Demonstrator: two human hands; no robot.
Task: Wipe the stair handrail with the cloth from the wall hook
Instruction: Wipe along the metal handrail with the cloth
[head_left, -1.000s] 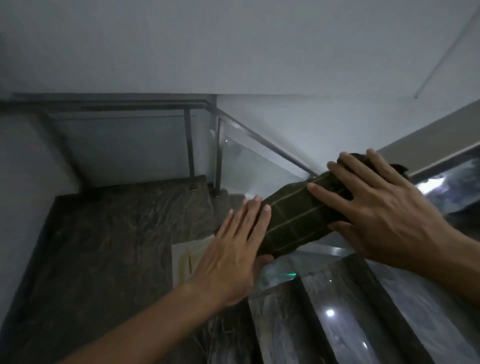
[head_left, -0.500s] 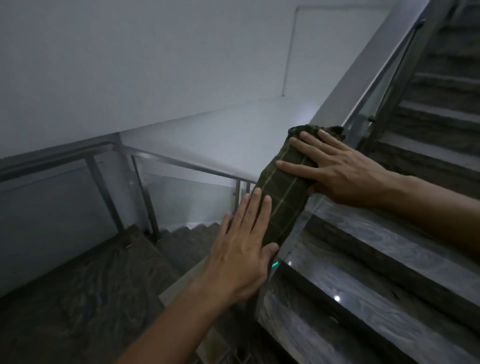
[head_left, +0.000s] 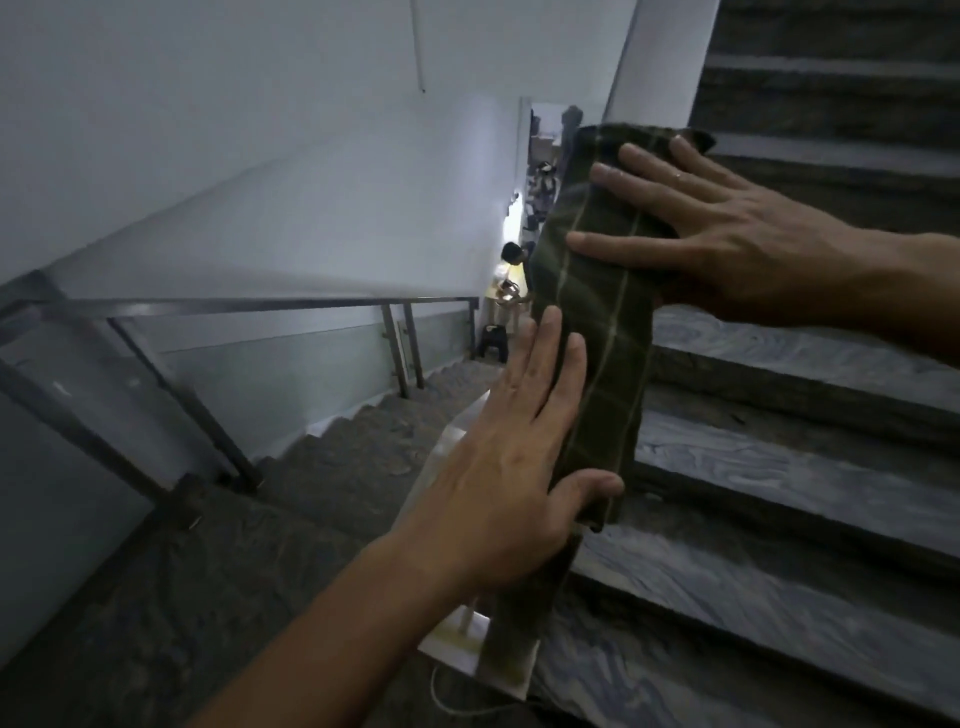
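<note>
A dark green cloth (head_left: 597, 312) with thin pale checks lies draped lengthwise over the sloping stair handrail (head_left: 662, 57), whose pale bare part rises above the cloth. My left hand (head_left: 498, 478) lies on the cloth's lower left side, fingers straight, with the thumb hooked around its right edge. My right hand (head_left: 717, 228) presses flat on the cloth's upper part, fingers spread and thumb hidden. The rail under the cloth is hidden.
Dark marble steps (head_left: 805, 467) climb at the right. A lower metal rail with glass panels (head_left: 260, 304) borders the landing (head_left: 156, 597) and the descending flight. A person (head_left: 511, 257) is far below by a lit doorway. A thin cord (head_left: 457, 699) lies on the floor.
The view has swung right and up toward the rising stairs. Both hands have stayed on the cloth along the rail, and my left thumb now wraps around the cloth's edge.
</note>
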